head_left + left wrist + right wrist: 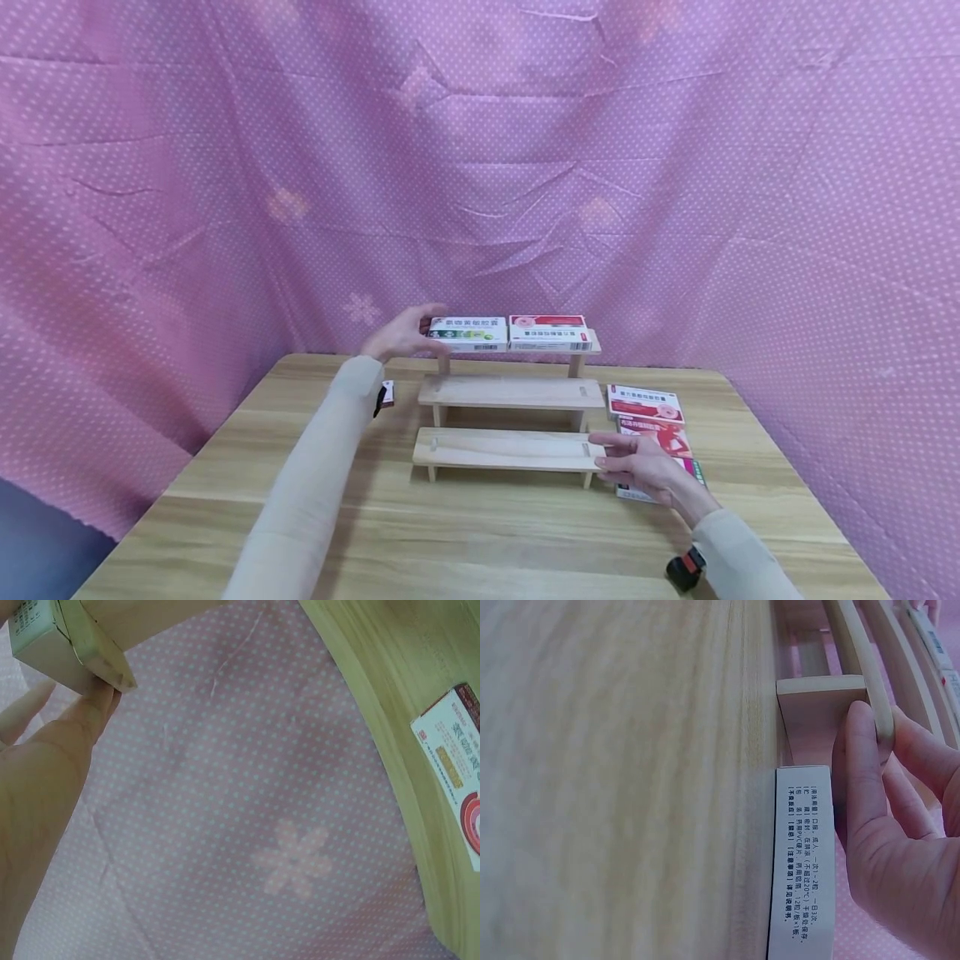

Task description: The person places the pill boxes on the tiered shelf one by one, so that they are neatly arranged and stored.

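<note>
Grips the left end of the white-and-green box (467, 333) with the left hand (405, 333), thumb at the front, fingers behind, narrowed around the box end. Also touches the adjoining end of the top tier (595, 340). Position of the white-and-green box: flat on the top tier of the three-step wooden rack (510, 390), just beside a red-and-white box (550, 333).

Pinches the right end of the bottom tier (502, 450) with the right hand (643, 468), fingers narrowed on the board edge near a support leg (821, 697).

On the table (465, 533), right of the rack: a second red-and-white box (645, 403), a red box (660, 435) and a green-edged box (634, 493), close together in a row, the last partly hidden by the right hand. Left of the rack: a white box with red rings (454, 757), partly hidden by the left arm in the head view. At the right sleeve (738, 554): a black device (682, 572). Behind the table: a pink dotted curtain (480, 183).
</note>
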The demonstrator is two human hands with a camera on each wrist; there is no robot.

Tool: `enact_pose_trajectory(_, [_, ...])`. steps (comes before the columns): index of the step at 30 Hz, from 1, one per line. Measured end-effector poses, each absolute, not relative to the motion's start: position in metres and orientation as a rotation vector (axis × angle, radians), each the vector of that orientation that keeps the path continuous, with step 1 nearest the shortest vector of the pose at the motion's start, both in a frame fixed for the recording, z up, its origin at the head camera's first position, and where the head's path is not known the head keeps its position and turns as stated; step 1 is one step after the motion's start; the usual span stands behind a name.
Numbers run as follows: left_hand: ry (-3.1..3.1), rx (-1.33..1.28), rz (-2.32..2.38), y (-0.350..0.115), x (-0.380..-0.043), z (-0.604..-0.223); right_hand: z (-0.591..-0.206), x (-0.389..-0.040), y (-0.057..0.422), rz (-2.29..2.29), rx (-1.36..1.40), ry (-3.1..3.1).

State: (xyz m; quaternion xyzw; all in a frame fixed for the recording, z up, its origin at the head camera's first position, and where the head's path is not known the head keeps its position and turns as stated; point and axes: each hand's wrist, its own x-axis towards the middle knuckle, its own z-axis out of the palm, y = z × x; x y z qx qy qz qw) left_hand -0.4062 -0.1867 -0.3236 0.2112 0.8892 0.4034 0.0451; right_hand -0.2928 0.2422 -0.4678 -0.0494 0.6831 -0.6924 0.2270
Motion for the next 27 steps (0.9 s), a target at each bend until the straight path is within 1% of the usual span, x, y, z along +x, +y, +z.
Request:
enact_pose_trajectory(9, [2.664,0.645,1.324,-0.1857,-0.4078,-0.3275,-0.4669,-0.2929,0.2418,-1.917,-0.106,1.889])
enact_pose_trajectory(27, [2.696,0.644,1.240,-0.1851,-0.4038,-0.3253,-0.4693,-0.2941,0.2404,-1.932,-0.083,1.892])
